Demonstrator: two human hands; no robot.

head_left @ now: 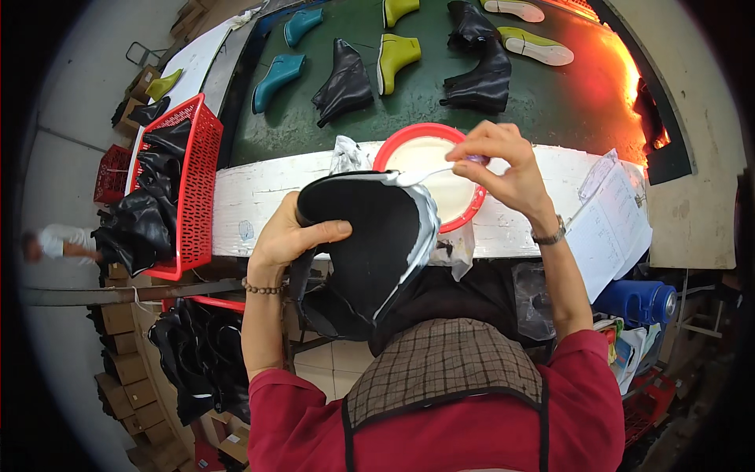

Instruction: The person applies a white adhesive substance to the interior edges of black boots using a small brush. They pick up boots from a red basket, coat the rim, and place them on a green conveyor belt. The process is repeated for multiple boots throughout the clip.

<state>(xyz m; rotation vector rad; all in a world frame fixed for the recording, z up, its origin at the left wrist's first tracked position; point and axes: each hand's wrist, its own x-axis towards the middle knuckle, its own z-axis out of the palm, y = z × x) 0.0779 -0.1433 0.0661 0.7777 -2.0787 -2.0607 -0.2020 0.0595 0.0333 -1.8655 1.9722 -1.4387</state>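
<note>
Head view: left hand (287, 238) is clasping a black boot top (364, 236) at seven o'clock from the bowl (430, 130); right hand (503, 163) is tightly pinching a brush (425, 172); white paste (431, 226) is edging twelve to four; nine is showing bare, perhaps awaiting some.

Shoe workshop, factory-style: teal, yellow-green and black boots (399, 60) spread over a green surface (350, 22), red basket (207, 149) heaped with black pieces (145, 212), red-rimmed tub (421, 130) of white paste (448, 200), cardboard boxes (118, 318) piled at left.
</note>
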